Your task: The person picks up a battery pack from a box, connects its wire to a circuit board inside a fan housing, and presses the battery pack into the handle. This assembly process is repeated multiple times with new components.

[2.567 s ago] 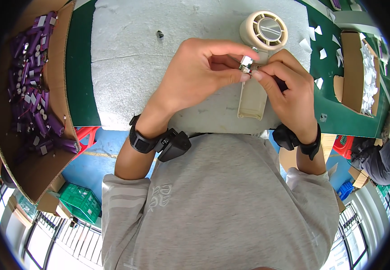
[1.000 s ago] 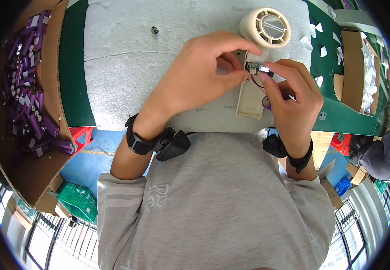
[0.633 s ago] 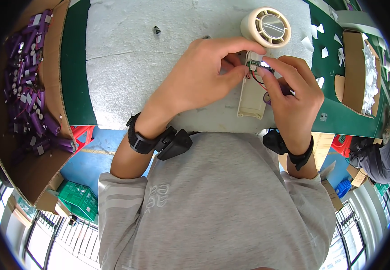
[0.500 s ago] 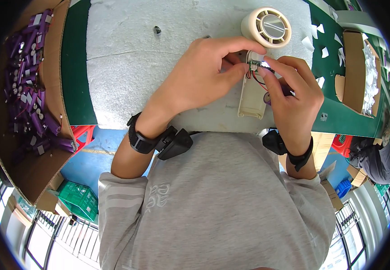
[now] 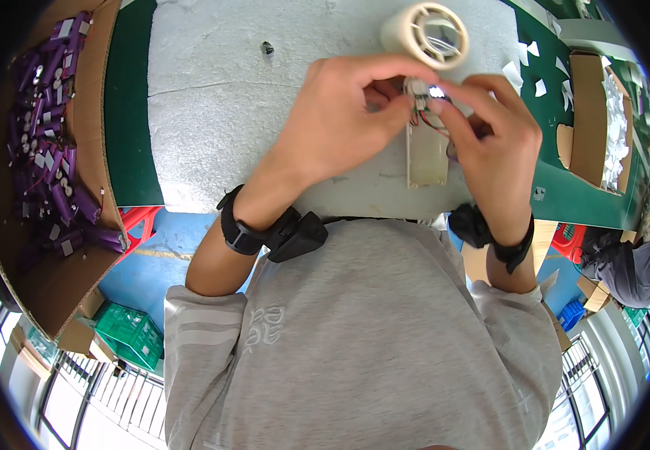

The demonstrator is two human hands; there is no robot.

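Note:
A cream handheld fan [image 5: 389, 34] lies at the far edge of the foam mat, its round grille facing up. Its open handle shell [image 5: 427, 163] points toward me. Where head and handle meet, a small green circuit board [image 5: 420, 96] shows a bright white light and red and black wires. My left hand [image 5: 343, 124] closes thumb and fingers on the board's left side. From the right, my right hand [image 5: 496, 139] pinches the board's other edge between thumb and index finger. A purple battery cell [image 5: 452, 154] peeks out beside the right hand, mostly hidden.
White foam mat [image 5: 220, 135] covers the green table, with a small dark part [image 5: 268, 49] on it. At left stands a carton [image 5: 85, 142] of purple battery cells. A carton [image 5: 589, 124] of white pieces stands right, near scattered white scraps. Another person [image 5: 625, 262] sits at far right.
The fan has shifted left and slightly away from me, its handle turning a little to the right. Both hands moved with it, still gripping the board. Less of the battery cell shows.

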